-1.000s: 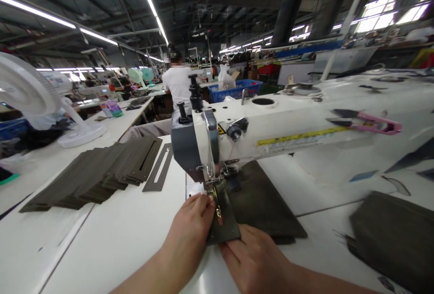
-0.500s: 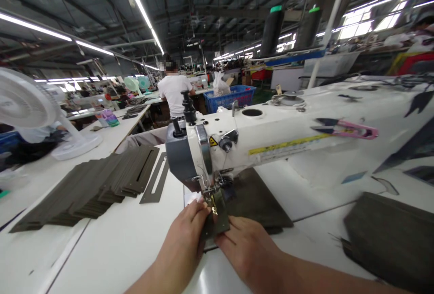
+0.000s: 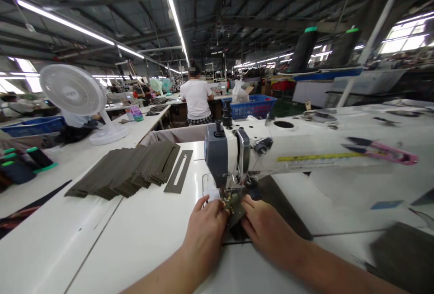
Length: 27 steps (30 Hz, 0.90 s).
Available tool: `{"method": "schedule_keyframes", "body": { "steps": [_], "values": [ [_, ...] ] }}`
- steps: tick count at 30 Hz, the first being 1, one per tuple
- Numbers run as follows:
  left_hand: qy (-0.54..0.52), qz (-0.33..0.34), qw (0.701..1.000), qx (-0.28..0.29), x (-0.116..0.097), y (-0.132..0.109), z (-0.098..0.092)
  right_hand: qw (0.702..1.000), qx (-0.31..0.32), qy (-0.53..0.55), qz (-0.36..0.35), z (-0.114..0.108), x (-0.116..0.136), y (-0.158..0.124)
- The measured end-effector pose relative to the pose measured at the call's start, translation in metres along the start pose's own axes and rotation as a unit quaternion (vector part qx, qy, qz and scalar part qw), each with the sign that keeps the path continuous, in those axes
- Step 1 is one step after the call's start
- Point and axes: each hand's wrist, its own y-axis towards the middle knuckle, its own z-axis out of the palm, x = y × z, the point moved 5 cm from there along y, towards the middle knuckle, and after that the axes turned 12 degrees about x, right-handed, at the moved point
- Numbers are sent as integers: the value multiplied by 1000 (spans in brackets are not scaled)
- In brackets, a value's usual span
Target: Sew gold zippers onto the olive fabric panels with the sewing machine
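Note:
A white sewing machine (image 3: 305, 149) stands on the white table (image 3: 135, 239), its grey head and needle at centre. Under the presser foot lies a dark olive fabric piece (image 3: 237, 212). My left hand (image 3: 206, 230) rests on the fabric's left edge, fingers curled and pressed down just before the needle. My right hand (image 3: 271, 233) lies on the fabric's right side, fingers closed and pressing it to the table. A larger dark olive piece (image 3: 285, 212) lies under the machine arm to the right.
A fanned row of dark olive slotted pieces (image 3: 129, 172) lies at the left, one single piece (image 3: 179, 172) beside it. Pink thread snips (image 3: 383, 149) sit on the machine arm. A white fan (image 3: 74, 95) stands at left. A person in a white shirt (image 3: 196, 99) sits ahead. More dark fabric (image 3: 403, 258) lies at lower right.
Both hands have moved forward toward the needle, and the fabric piece has fed further under the presser foot. The camera has swung left.

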Motion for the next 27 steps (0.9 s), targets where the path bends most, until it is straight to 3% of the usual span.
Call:
{"method": "schedule_keyframes", "body": {
  "steps": [5, 13, 15, 17, 21, 27],
  "values": [
    [0, -6, 1000, -8, 1, 3, -2, 998, -47, 3, 33, 4, -11, 0],
    [-71, -122, 990, -2, 8, -8, -4, 978, 12, 153, 143, -5, -28, 6],
    [-119, -90, 988, -29, 5, -14, -7, 969, 28, 192, 154, -6, -31, 9],
    [-142, -14, 988, -65, -2, -20, -14, 961, 33, 224, 156, -7, -33, 11],
    [-83, 144, 984, -70, -18, -23, -18, 959, 2, 253, 128, -8, -35, 11],
    [16, 189, 981, -32, -26, -10, -11, 969, -5, 223, 103, -11, -29, 11]
  ]
}}
